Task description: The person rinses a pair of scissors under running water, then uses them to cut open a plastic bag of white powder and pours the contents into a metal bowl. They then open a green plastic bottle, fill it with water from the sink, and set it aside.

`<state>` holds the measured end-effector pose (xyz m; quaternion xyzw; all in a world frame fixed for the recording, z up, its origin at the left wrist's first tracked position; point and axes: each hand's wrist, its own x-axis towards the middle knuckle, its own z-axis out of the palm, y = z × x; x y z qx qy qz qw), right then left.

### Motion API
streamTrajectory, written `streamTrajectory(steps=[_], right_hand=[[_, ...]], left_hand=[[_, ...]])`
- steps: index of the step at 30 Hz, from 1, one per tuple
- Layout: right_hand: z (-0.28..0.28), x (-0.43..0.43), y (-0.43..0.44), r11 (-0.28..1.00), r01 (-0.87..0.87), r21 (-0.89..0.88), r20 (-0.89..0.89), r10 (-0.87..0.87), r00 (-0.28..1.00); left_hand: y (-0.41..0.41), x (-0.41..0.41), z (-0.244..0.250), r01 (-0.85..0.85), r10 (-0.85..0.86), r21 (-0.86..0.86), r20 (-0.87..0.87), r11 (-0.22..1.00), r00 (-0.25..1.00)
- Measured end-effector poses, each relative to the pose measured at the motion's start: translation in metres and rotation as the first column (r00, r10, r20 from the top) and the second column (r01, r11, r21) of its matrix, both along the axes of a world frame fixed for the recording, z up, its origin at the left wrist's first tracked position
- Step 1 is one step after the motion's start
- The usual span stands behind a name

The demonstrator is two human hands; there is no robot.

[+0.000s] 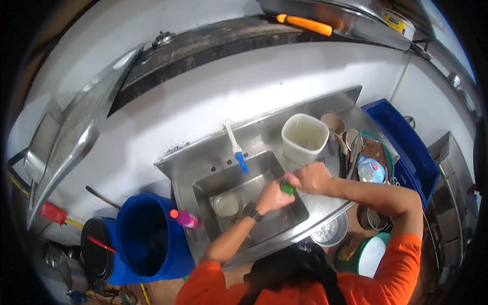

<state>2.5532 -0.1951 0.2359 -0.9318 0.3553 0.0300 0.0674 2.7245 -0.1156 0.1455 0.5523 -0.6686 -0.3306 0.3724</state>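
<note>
My left hand (276,197), with a dark watch on its wrist, is closed around a small green object (288,188), possibly a scouring pad. My right hand (315,177) is curled right beside it, its thumb side up against the green object. What lies inside the right fingers is hidden. Both hands are over the right side of a stainless steel sink basin (263,183). In the basin sits a round, pale container (227,204). A white faucet with a blue lever or spout end (241,162) reaches over the back of the basin.
On the right drainboard stand a white plastic tub (305,137) of cloudy liquid and a green-rimmed tray (389,152) with utensils. A purple bottle (185,219) is on the sink's left ledge. Blue barrels (179,244) stand left; a blue crate (419,160), right. A shelf (213,42) runs above.
</note>
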Motion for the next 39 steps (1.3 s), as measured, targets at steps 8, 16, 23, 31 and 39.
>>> streamTrajectory(steps=[8, 16, 23, 31, 39], right_hand=[[0.029, -0.004, 0.001, 0.699, -0.615, -0.364, 0.266, 0.711, 0.651], [0.044, 0.0, 0.006, 0.892, -0.357, -0.278, 0.344, 0.439, 0.83], [0.023, -0.01, 0.016, 0.912, -0.307, -0.272, 0.855, 0.375, 0.358], [0.073, 0.042, 0.048, 0.964, -0.162, -0.212, 0.977, 0.203, -0.072], [0.263, 0.093, 0.018, 0.944, -0.278, -0.175, 0.972, 0.121, -0.204]], left_hand=[[0.002, 0.009, 0.006, 0.523, -0.474, 0.102, -0.303, 0.846, 0.827], [0.003, 0.0, 0.018, 0.257, -0.235, -0.021, -0.487, 0.966, 0.841], [0.0, 0.01, 0.093, 0.196, -0.397, -0.407, -0.913, 0.892, -0.09], [0.003, -0.02, 0.175, 0.044, -0.605, -0.604, -0.79, 0.796, 0.094], [0.037, 0.038, 0.211, -0.028, -0.41, -0.461, -0.813, 0.887, 0.414]])
